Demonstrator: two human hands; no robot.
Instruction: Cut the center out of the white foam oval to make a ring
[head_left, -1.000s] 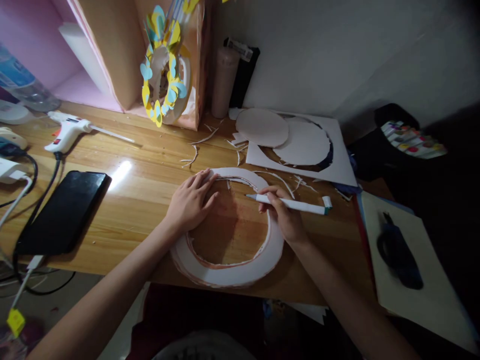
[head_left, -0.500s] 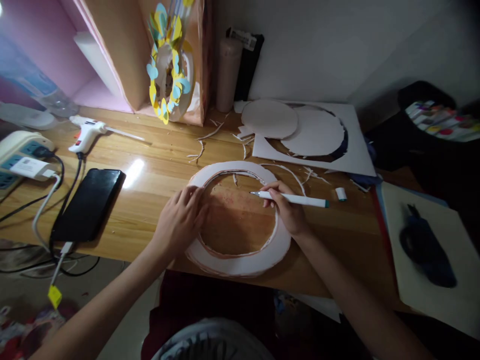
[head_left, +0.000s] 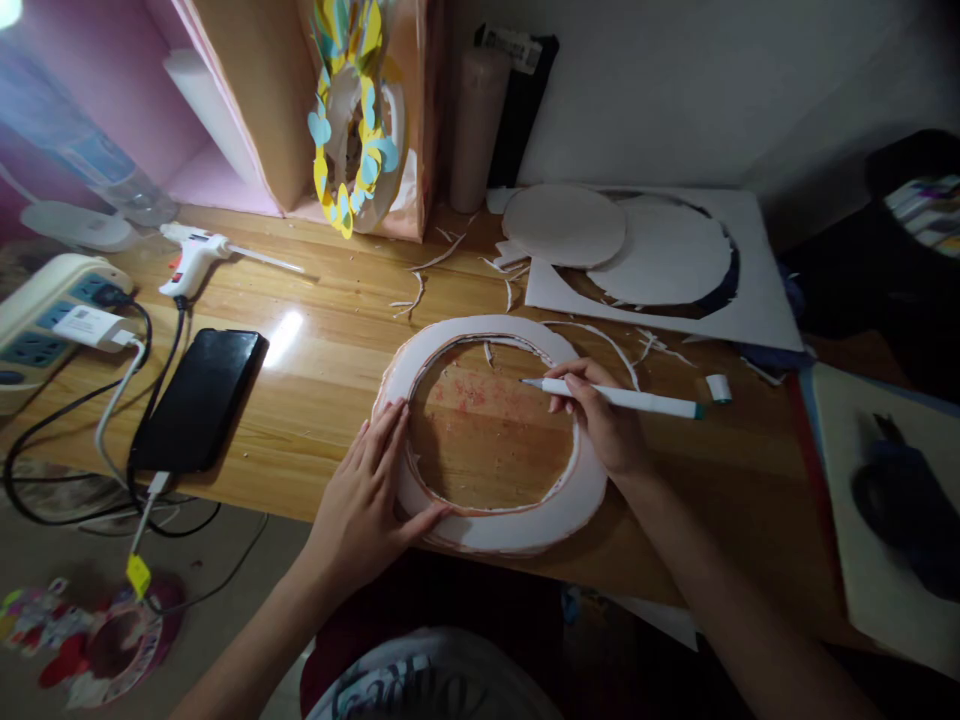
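A white ring (head_left: 510, 530) with rough edges lies on the wooden table near its front edge, wood showing through its hole. My left hand (head_left: 367, 495) rests on the ring's left side, fingers stretched out and thumb apart along the lower left rim. Pinched in my right hand (head_left: 600, 415) is a white marker (head_left: 637, 400), its tip pointing left over the hole. That hand sits at the ring's right side. The marker's white cap (head_left: 718, 388) lies on the table to the right.
Cut white sheets (head_left: 660, 250) and thin scraps lie behind the ring. At the left are a glue gun (head_left: 196, 258), a black phone (head_left: 202, 400), and a power strip (head_left: 45, 330) with cables. A utility knife (head_left: 907, 510) lies at the right on a pale board.
My left hand has shifted down along the ring's left side, its thumb now spread out. My right hand still holds the marker over the hole. The whole view has shifted slightly.
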